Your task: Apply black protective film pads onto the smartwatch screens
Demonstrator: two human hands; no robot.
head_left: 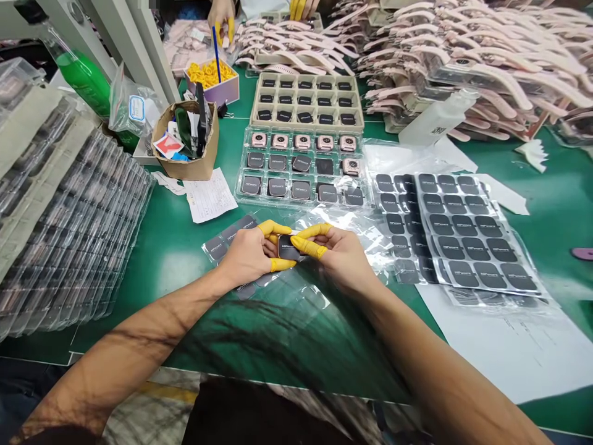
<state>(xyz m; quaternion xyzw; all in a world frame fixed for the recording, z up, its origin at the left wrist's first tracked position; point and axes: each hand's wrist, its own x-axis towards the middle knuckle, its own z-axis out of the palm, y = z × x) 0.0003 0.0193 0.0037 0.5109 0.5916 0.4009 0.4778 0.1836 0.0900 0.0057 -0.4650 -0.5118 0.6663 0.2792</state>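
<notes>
Near the middle of the green table (180, 272), my left hand (252, 250) grips a small square piece (288, 247) with a dark printed face between yellow-covered fingers. My right hand (336, 250) pinches at the piece's right edge, also with yellow finger covers. Just beyond my hands is a clear tray (241, 179) with pink-rimmed watch faces in its back row and mostly dark-covered squares in the nearer rows. Sheets of dark square stickers (475, 247) lie to the right. More sticker film (215, 247) is partly under my left hand.
Stacked clear trays (69, 228) stand at the left, near a cardboard box (210, 145) and green bottle (83, 80). A beige tray (306, 127), white bottle (435, 117) and piled pink straps (491, 74) lie farther back. Another person's hands (223, 18) show at the top.
</notes>
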